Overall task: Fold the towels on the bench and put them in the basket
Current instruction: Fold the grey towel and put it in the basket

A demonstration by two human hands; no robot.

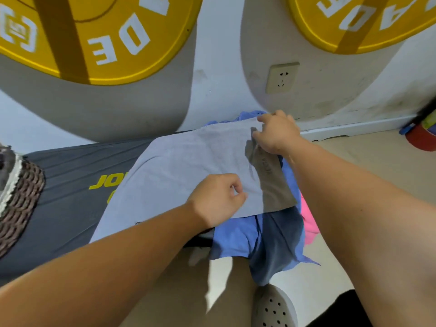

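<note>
Pinching the grey towel point(188, 166), left hand point(217, 199) fingers curl at its near edge, right hand point(276, 133) at its far corner.

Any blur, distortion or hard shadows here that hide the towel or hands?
Head view: wide-angle stretch toward the frame edges; the right hand casts a hard dark shadow on the grey towel; the basket at the left edge looks slightly smeared.

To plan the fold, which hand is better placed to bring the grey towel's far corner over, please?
Right hand, likely: it pinches the far corner of the grey towel; left hand grips the near edge.
</note>
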